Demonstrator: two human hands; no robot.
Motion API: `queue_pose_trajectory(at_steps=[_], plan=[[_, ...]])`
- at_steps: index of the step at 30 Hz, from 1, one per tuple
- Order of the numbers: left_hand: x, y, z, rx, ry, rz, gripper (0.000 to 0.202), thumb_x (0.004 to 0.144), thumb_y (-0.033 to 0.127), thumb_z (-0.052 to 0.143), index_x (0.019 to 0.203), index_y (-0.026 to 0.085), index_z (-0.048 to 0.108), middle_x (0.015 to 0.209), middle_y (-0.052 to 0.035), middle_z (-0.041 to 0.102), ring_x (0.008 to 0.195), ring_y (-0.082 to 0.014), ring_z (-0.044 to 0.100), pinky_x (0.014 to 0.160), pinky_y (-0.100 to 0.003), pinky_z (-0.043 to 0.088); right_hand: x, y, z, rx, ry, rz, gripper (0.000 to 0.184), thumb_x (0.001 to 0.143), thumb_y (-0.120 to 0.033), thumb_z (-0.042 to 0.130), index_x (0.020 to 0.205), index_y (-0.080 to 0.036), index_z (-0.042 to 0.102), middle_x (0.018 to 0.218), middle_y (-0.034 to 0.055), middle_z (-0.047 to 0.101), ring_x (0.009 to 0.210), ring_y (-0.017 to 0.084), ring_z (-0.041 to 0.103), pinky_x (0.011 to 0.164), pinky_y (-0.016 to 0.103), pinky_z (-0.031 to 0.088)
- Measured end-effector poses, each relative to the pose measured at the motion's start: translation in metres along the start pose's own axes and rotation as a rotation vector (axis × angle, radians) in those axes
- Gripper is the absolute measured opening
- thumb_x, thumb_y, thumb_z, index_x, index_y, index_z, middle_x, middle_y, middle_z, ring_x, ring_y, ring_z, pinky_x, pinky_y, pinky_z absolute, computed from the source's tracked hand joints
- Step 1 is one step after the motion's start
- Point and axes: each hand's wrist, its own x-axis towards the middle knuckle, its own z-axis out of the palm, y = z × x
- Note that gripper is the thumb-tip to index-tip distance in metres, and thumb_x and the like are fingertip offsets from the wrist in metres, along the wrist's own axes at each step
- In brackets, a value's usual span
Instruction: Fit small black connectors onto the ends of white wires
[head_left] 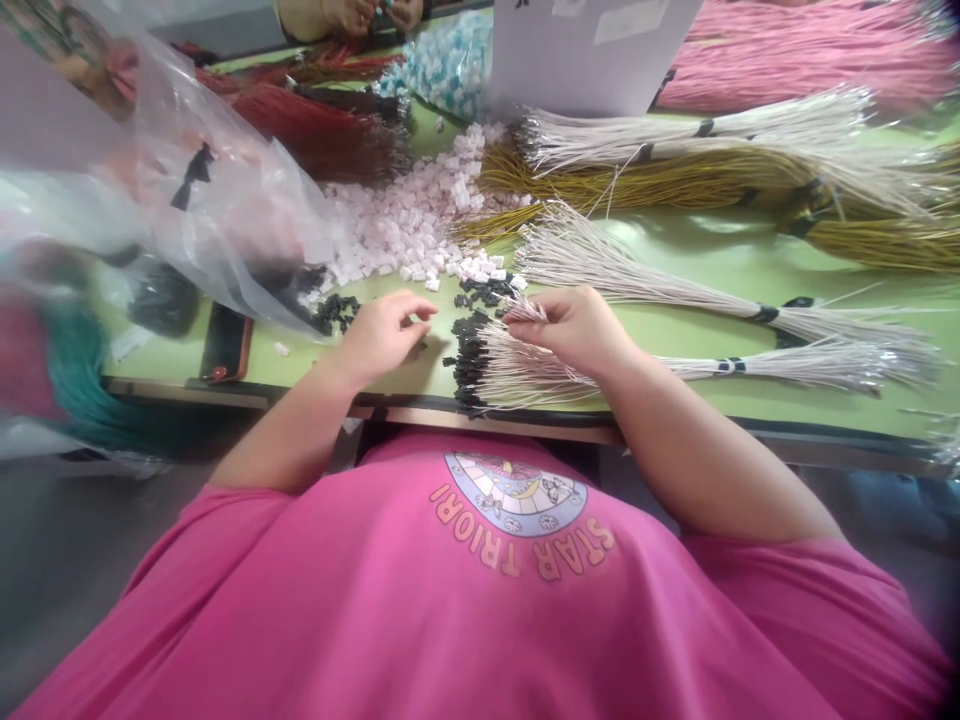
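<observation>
My right hand (570, 325) is closed in a pinch on the ends of a bundle of thin white wires (787, 362) that runs off to the right over the green table (690, 255). Under that hand lies a row of white wires fitted with small black connectors (469, 365). My left hand (382, 335) rests on the table just left of them, fingers curled with thumb and forefinger pinched together; what they hold is too small to make out. Loose black connectors (484, 290) lie between and beyond my hands.
A heap of pale pink connectors (405, 225) sits behind my hands. Clear plastic bags (187, 190) crowd the left, with a phone (225, 345) by the table edge. Bundles of white, yellow (675, 180), red (315, 125) and pink wires fill the back. Another person's hands (367, 12) work at the far side.
</observation>
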Motion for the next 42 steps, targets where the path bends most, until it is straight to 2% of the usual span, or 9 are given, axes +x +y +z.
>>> queue_pose_trajectory(at_steps=[2,6,12,19,22,25,31,37,42], plan=[[-0.005,-0.012,-0.004,0.134,-0.003,-0.008,0.021,0.083,0.026,0.055,0.094,0.019,0.071,0.095,-0.0049,0.068,0.088,-0.0184,0.060,0.083,-0.032,0.046,0.000,0.000,-0.002,-0.011,-0.045,0.019,0.022,0.068,-0.033,0.065,0.078,-0.014,0.071,0.067,0.0012,0.064,0.066,0.016,0.056,0.060,0.027,0.038],[-0.011,-0.018,-0.001,0.310,-0.130,0.056,0.023,0.084,0.030,0.053,0.094,0.020,0.072,0.096,-0.0063,0.065,0.093,-0.0220,0.057,0.083,-0.035,0.045,-0.001,-0.004,-0.003,-0.005,-0.126,0.029,0.018,0.072,-0.031,0.061,0.074,-0.014,0.067,0.063,0.0007,0.062,0.060,0.014,0.055,0.058,0.026,0.037],[-0.004,-0.014,0.008,0.369,-0.231,0.066,0.025,0.085,0.028,0.047,0.090,0.020,0.071,0.092,-0.0074,0.063,0.089,-0.0217,0.056,0.080,-0.034,0.044,-0.004,-0.013,-0.001,0.060,-0.163,0.099,0.008,0.074,-0.024,0.055,0.073,-0.016,0.057,0.061,0.0001,0.061,0.054,0.010,0.051,0.056,0.025,0.036],[0.009,-0.022,0.016,0.397,-0.227,0.069,0.019,0.084,0.025,0.049,0.085,0.016,0.065,0.087,-0.0102,0.062,0.085,-0.0242,0.055,0.078,-0.036,0.042,-0.002,-0.011,0.001,-0.104,-0.102,0.043,0.017,0.072,-0.028,0.055,0.061,-0.015,0.053,0.056,-0.0036,0.046,0.055,0.009,0.041,0.055,0.024,0.028],[0.008,-0.010,0.011,0.239,-0.185,0.014,0.021,0.085,0.024,0.048,0.096,0.016,0.065,0.092,-0.0092,0.063,0.085,-0.0216,0.056,0.079,-0.035,0.044,-0.001,-0.012,0.001,-0.087,-0.091,0.043,0.018,0.071,-0.028,0.055,0.060,-0.015,0.051,0.056,-0.0038,0.042,0.056,0.009,0.038,0.055,0.024,0.028],[0.006,0.011,0.004,-0.092,-0.209,0.027,0.027,0.085,0.025,0.050,0.108,0.020,0.064,0.099,-0.0052,0.062,0.082,-0.0158,0.058,0.080,-0.031,0.046,-0.002,-0.013,0.001,-0.053,-0.101,0.040,0.018,0.071,-0.028,0.055,0.059,-0.015,0.052,0.055,-0.0039,0.041,0.055,0.009,0.037,0.055,0.024,0.027],[0.013,0.036,0.016,-0.736,-0.227,-0.097,0.019,0.080,0.035,0.063,0.082,0.017,0.064,0.063,0.0003,0.058,0.054,-0.0095,0.053,0.055,-0.025,0.045,-0.004,-0.011,0.002,-0.066,-0.078,0.004,0.023,0.074,-0.033,0.054,0.060,-0.014,0.054,0.055,-0.0036,0.039,0.056,0.008,0.036,0.054,0.023,0.027],[0.020,0.035,0.041,-0.954,-0.127,-0.177,0.028,0.076,0.042,0.068,0.092,0.020,0.066,0.061,0.0018,0.057,0.044,-0.0057,0.042,0.040,-0.021,0.031,-0.004,-0.011,0.004,-0.110,-0.090,0.011,0.025,0.076,-0.035,0.052,0.061,-0.015,0.053,0.054,-0.0038,0.039,0.054,0.008,0.037,0.053,0.024,0.025],[0.020,0.031,0.045,-1.011,-0.111,-0.204,0.035,0.071,0.044,0.071,0.092,0.016,0.068,0.068,-0.0018,0.064,0.050,-0.0069,0.053,0.045,-0.020,0.042,-0.003,-0.013,0.005,-0.119,-0.091,0.022,0.025,0.076,-0.033,0.050,0.059,-0.016,0.047,0.054,-0.0041,0.037,0.054,0.008,0.035,0.053,0.024,0.024]])
